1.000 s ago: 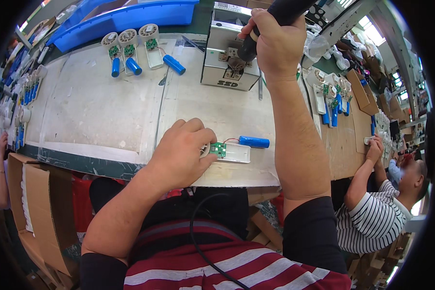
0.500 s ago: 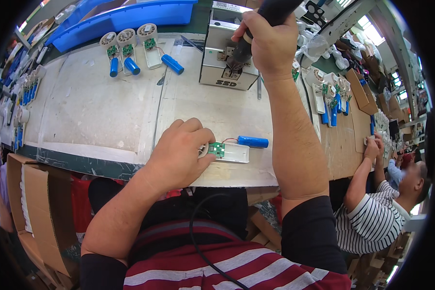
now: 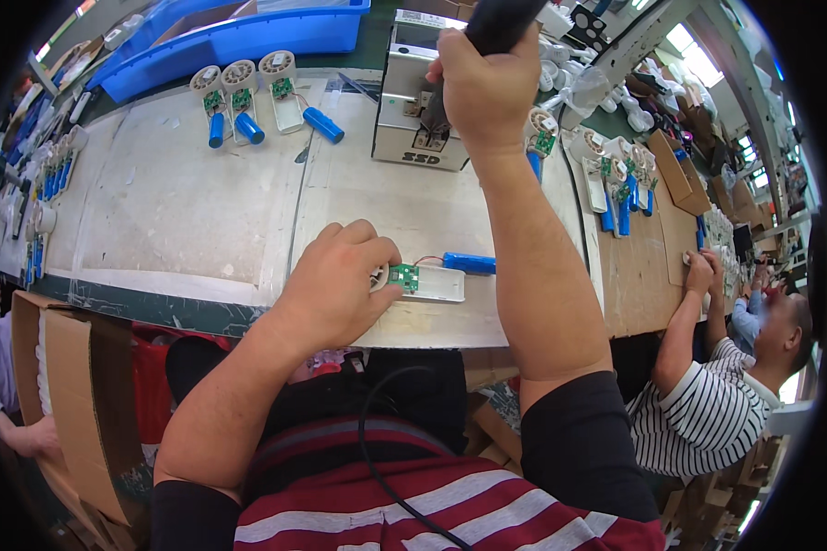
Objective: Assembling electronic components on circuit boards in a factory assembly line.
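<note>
Worktable (image 3: pixel 184 220): pale, scuffed top with a dark green edge, spread beneath everything handled.
Blue tray (image 3: pixel 248 44): at the far left, long and shallow.
Metal box (image 3: pixel 397 138): toward the far edge, ahead of the hands.
Right hand (image 3: pixel 492 96): raised beside the metal box, back of the hand uppermost, fingers curled round a handle; the forearm rises steeply from a black sleeve.
Left hand (image 3: pixel 335 275): low over the near part of the table, knuckles up and fingers bent — thumb on the near side, index finger on the far side, pinching the round end of a housing. Its forearm slants in from the lower left.
Black-handled tool (image 3: pixel 501 26): gripped in the right fist, slanting down to the box's front; whether its tip touches, I cannot tell.
White housing (image 3: pixel 439 286): flat on the table near its front edge, narrow end pointing right.
Blue cylinder (image 3: pixel 469 264): just beyond the housing, its right end meeting the right forearm in view.
Green board (image 3: pixel 404 277): on the housing, right beside the left fingertips.
</note>
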Motion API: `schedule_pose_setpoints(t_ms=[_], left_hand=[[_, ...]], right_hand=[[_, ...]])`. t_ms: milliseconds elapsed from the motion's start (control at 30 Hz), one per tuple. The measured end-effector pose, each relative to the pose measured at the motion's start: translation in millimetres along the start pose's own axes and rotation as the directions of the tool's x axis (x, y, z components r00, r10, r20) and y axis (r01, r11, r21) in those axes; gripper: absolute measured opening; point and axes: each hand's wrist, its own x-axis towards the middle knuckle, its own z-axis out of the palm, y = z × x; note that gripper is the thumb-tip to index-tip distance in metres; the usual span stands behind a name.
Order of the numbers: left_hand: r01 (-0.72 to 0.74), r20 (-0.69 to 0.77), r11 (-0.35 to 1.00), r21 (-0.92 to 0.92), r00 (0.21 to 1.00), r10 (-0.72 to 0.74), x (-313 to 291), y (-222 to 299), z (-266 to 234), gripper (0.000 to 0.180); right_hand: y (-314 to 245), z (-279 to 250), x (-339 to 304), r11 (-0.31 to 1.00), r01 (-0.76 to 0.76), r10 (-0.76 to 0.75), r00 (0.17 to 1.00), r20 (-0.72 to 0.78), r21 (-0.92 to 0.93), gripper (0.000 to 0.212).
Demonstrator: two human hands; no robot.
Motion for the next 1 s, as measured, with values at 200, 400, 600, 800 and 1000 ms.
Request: schedule_pose_setpoints(t_ms=[200, 400, 600, 800, 1000], left_hand=[[0.005, -0.014, 1.000, 0.011, 1.000, -0.004, -2.6, 1.3, 4.0, 0.025], [0.014, -0.006, 1.000, 0.019, 1.000, -0.014, -2.2, -2.9, 7.0, 0.026], [-0.006, 0.035, 0.999, 0.033, 0.999, 0.005, -2.1, -4.6, 2.4, 0.041], [-0.019, 0.047, 0.998, 0.058, 0.999, 0.016, 0.0, -5.9, 4.0, 0.041], [-0.002, 0.030, 0.998, 0.070, 1.000, 0.000, -3.0, -3.9, 4.3, 0.041]], right_hand=[[7.2, -20.1, 14.5, 0.989, -0.114, 0.103, 0.988, 0.115, 0.098, 0.035], [-18.1, -37.8, -34.7, 0.978, -0.091, 0.070, 0.991, 0.116, 0.186, 0.041], [-63.2, -57.2, -107.8, 0.959, -0.114, 0.050, 0.970, 0.240, 0.259, 0.050], [-72.8, -58.4, -135.3, 0.944, -0.167, 0.080, 0.952, 0.295, 0.284, 0.053], [-65.1, -56.7, -134.4, 0.940, -0.180, 0.095, 0.954, 0.284, 0.290, 0.053]])
